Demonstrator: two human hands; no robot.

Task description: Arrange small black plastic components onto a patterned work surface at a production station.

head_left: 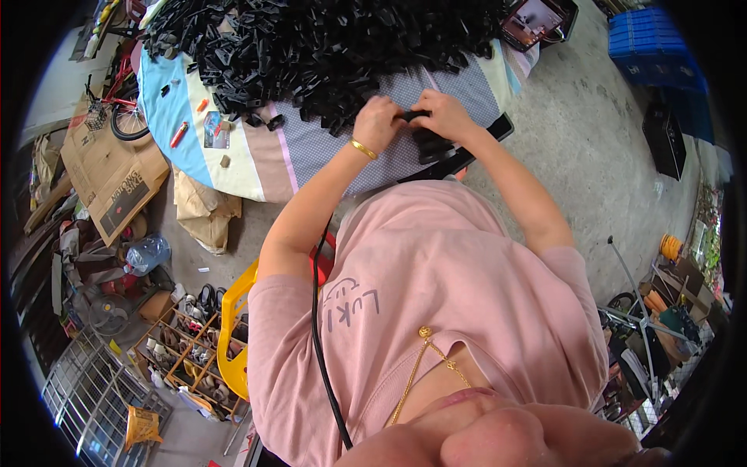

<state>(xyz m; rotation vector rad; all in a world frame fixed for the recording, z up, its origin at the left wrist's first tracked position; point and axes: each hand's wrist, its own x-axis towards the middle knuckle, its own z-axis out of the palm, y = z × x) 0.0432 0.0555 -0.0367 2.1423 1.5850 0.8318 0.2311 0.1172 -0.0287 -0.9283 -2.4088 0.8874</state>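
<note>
My left hand [377, 124], with a gold bangle at its wrist, and my right hand [443, 117] meet near the front edge of a cloth-covered table [319, 159]. Between them their closed fingers pinch a small black plastic piece [413, 115]; the fingers cover much of it and its exact kind does not show. Just beyond my hands a large heap of similar black plastic pieces [327, 54] spreads over the table. Below my right hand several black pieces [432, 146] sit close together by the dark edge of a flat black board or tray [467, 152].
On the table's left lie a red lighter [180, 134], a card [216, 131] and small brownish blocks [225, 161]. A device with a lit screen [534, 22] stands at the far right. Blue crates [654, 48], flattened cardboard [115, 179] and a yellow plastic chair [231, 335] surround the table.
</note>
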